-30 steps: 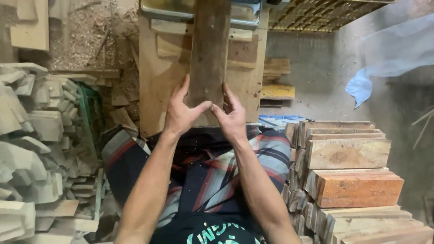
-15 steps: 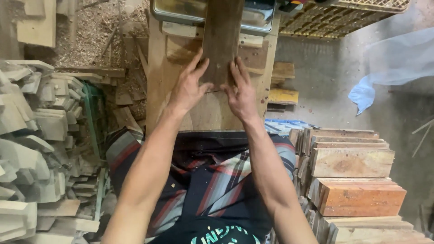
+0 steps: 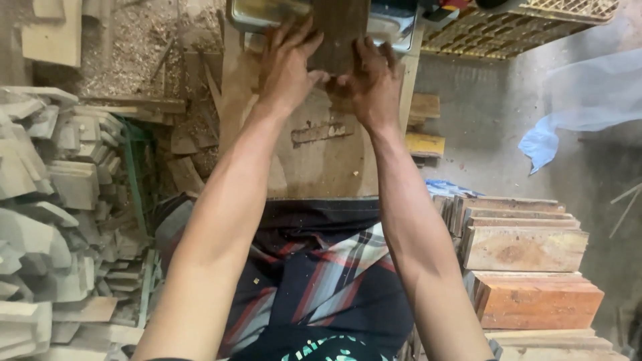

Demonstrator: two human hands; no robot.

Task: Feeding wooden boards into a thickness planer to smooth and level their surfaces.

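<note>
A dark brown wooden board (image 3: 340, 30) lies lengthwise on the pale wooden bench (image 3: 314, 160) and runs out of view at the top, into a metal machine (image 3: 391, 23). My left hand (image 3: 286, 63) presses on the board's near left edge with fingers spread. My right hand (image 3: 370, 80) grips its near right edge. Both arms are stretched far forward over my lap in a striped cloth (image 3: 321, 274).
Cut pale wood pieces (image 3: 47, 220) are piled at my left. Stacked reddish wood blocks (image 3: 528, 267) stand at my right. Sawdust and offcuts (image 3: 127, 47) lie at the far left, a yellow mesh crate (image 3: 528, 23) at the far right, and a blue plastic sheet (image 3: 582, 100) on the concrete floor.
Both hands have pushed the board forward, away from me, into the machine. Less of the board shows now, and my arms are more extended.
</note>
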